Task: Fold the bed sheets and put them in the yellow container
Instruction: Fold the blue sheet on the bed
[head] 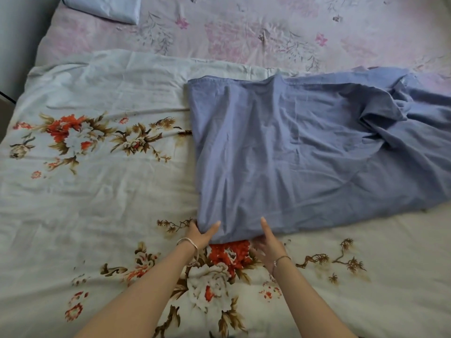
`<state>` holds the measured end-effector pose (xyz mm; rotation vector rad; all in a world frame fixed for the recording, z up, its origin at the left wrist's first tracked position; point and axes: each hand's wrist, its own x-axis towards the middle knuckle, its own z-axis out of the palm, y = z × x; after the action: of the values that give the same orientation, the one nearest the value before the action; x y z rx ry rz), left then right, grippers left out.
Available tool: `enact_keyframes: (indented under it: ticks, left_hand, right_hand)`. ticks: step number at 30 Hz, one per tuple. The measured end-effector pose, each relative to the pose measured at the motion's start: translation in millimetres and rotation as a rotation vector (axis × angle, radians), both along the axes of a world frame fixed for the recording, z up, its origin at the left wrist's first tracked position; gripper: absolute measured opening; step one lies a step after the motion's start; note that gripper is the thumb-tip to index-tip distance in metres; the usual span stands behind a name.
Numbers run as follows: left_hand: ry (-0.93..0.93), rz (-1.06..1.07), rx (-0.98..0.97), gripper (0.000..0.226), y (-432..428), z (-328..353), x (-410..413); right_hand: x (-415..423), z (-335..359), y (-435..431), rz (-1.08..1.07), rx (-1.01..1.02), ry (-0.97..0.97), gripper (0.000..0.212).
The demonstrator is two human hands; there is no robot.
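Observation:
A plain blue bed sheet (292, 147) lies partly folded on the bed, its left part flat and its right part bunched in wrinkles. My left hand (199, 234) pinches the sheet's near left corner, thumb on top and fingers under the cloth. My right hand (268, 242) sits at the near edge just to the right, fingers tucked under the fabric and thumb raised. A pale blue sheet with red and brown flowers (97, 167) is spread flat beneath. The yellow container is out of view.
A pink floral sheet (244, 30) covers the far part of the bed. A folded light blue cloth (105, 7) rests at the far left corner. The bed's left edge meets a grey wall (17, 32).

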<state>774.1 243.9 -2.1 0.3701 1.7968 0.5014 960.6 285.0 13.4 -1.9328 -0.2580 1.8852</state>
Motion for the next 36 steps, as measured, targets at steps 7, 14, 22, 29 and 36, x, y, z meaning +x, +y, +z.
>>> enact_keyframes:
  ticks: [7,14,22,29,36]
  left_hand:
    - [0.055,0.235,-0.044,0.072,48.1,-24.0,9.0]
    - [0.166,0.225,0.164,0.054,91.7,3.6,4.7]
    - [0.366,0.232,0.204,0.056,56.3,30.2,-102.6]
    - [0.499,0.189,0.092,0.047,13.6,-1.9,-147.0]
    - [0.750,-0.051,0.195,0.083,59.8,9.1,-89.2]
  right_hand:
    - [1.0,-37.6,38.3,-0.215,0.046,-0.161,0.111]
    - [-42.0,-15.4,60.3,-0.216,0.098,-0.291,0.062]
    - [-138.7,6.9,-15.9,-0.154,0.154,-0.120,0.035]
    - [-151.8,-26.4,-49.7,0.304,-0.173,0.077,0.060]
    - [-60.0,-6.9,37.5,0.554,-0.099,-0.014,0.055]
